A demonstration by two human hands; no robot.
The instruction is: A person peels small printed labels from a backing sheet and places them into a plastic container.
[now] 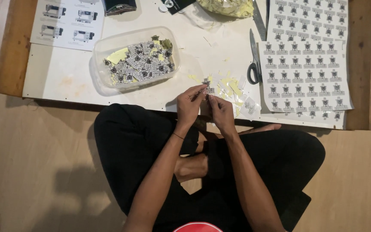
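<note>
Head view: a person sits cross-legged on a wooden floor at a low white board, seen from above.
Sticker: a small black-and-white cut sticker [206, 86] sits between the fingertips of both hands, just above the board's near edge and right of the clear tub.
Left hand: the left hand [190, 105] pinches the sticker from its left side, fingers bent in to the tips; a thin band circles the wrist.
Right hand: the right hand [220, 111] meets it from the right, fingertips pressed together at the sticker's lower edge; how much of the sticker it grips I cannot tell.
Scraps: pale yellow and white paper scraps [232, 88] lie scattered just right of the sticker, touching the board.
Clear tub: a clear plastic tub [101, 53] stands left of the sticker and further from the person, holding a heap of cut stickers of the same kind with some yellow backing pieces.
Scissors: scissors with dark handles [254, 60] lie right of the sticker, further back, blades pointing away from the person.
Sticker sheets: printed sheets [305, 64] with rows of the same black-and-white design lie right of the scissors, overlapping each other.
Leaflet: a white sheet with pictures of sewing machines [67, 21] lies beyond the tub, at the board's far left corner.
Bag: a clear bag of yellow trimmings [228, 7] rests at the far edge, beyond the sticker.
Board: the white board [61, 77] rests on a wooden frame.
</note>
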